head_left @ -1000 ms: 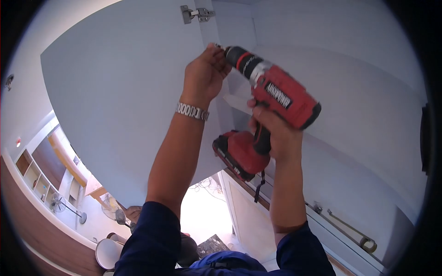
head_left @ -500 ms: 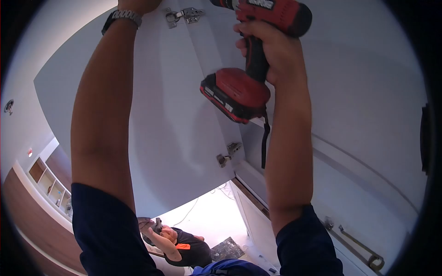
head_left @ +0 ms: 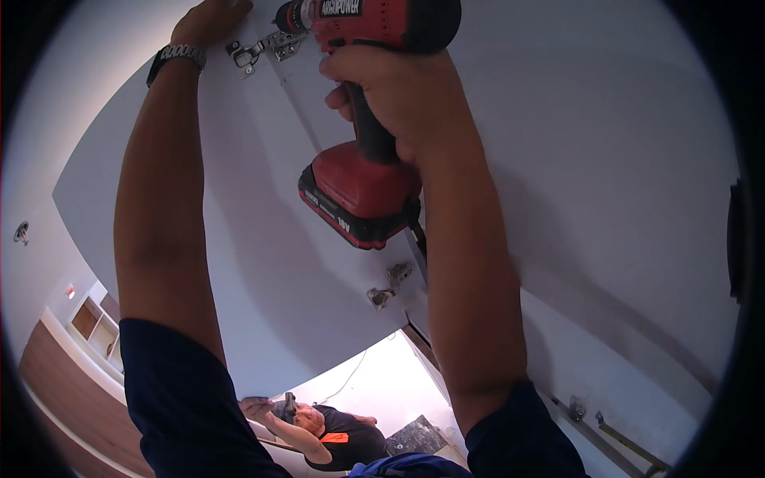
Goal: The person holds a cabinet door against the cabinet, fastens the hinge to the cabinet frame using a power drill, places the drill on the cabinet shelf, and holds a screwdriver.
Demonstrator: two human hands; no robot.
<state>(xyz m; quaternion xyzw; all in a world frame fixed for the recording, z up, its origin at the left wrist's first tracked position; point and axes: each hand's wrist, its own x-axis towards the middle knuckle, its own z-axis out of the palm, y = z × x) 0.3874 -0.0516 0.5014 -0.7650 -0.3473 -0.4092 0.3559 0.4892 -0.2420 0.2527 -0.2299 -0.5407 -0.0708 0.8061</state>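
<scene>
My right hand (head_left: 402, 88) is wrapped round the handle of a red and black cordless drill (head_left: 362, 179). The drill points left, its chuck close to the upper metal hinge (head_left: 249, 54); whether a bit touches a screw there I cannot make out. My left hand (head_left: 209, 22), with a watch at the wrist, lies against the pale cabinet door (head_left: 263, 215) above and left of that hinge, fingers stretched out. A second hinge (head_left: 389, 288) sits lower on the door, below the drill's battery.
Below the door, another person (head_left: 343, 438) in a dark top has a hand raised near the head. Wall shelves (head_left: 96, 327) stand at the lower left. The cabinet's pale inner panel (head_left: 606, 183) fills the right side, with a metal bar (head_left: 629, 450) at lower right.
The drill and my right hand have moved left and down, bringing the chuck to the upper hinge. My left hand also appears lower and further left, as the view has shifted.
</scene>
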